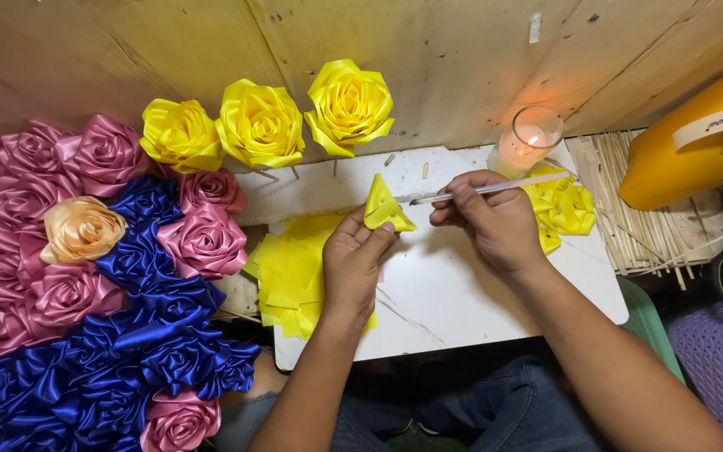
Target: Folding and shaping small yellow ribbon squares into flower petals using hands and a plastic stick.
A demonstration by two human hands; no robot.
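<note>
A person seated at a small white board (462,293) works yellow ribbon into flowers. The left hand (353,264) pinches a folded piece of yellow ribbon (385,208) between thumb and fingertips, holding it upright above the board as a pointed, cone-like fold. The right hand (491,219) is closed around a thin stick (495,187), which lies nearly level with its tip pointing at the ribbon fold; whether tip and fold touch cannot be told.

Under the left hand, a loose stack of cut yellow ribbon squares (290,272) lies on the board's left side. More folded yellow pieces (564,208) sit behind the right hand, just beside a lit candle in a glass (527,138) at the board's far edge. Three finished yellow ribbon roses (265,121) stand on sticks against the plywood wall. To the left lies a mass of pink roses (35,192) and blue roses (140,335), with one peach rose (83,228) among them. A bundle of bare wooden sticks (638,218) rests to the right, near a large roll of yellow ribbon (688,146).
</note>
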